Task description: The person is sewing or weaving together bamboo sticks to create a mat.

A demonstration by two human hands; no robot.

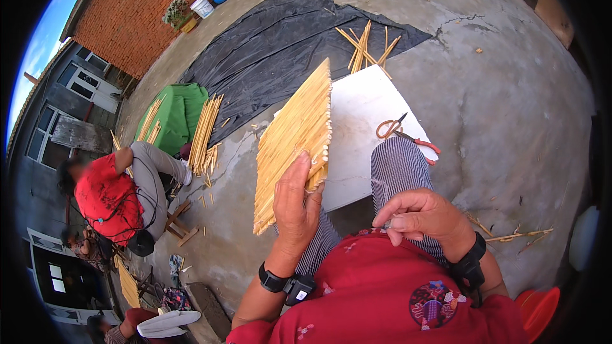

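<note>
A yellow panel of reed stalks (294, 134), laid side by side and joined, stands tilted above my lap. My left hand (296, 207) grips its lower right edge, thumb along the row of cut stalk ends. Over my right knee, my right hand (428, 218) is closed in a pinch. Something thin and pale shows at its fingertips, too small to name. Beyond the knees lies a white board (363, 105), partly covered by the panel. Scissors with brown handles (389, 129) rest on it, beside red-handled pliers (426, 146) at its right edge.
Loose stalks (366, 48) lie across the board's far end and a black sheet (261, 44). A person in red (109, 200) sits at left near stalk bundles (205, 130) and a green cover (175, 114). Broken stalks (519, 236) lie on the concrete at right.
</note>
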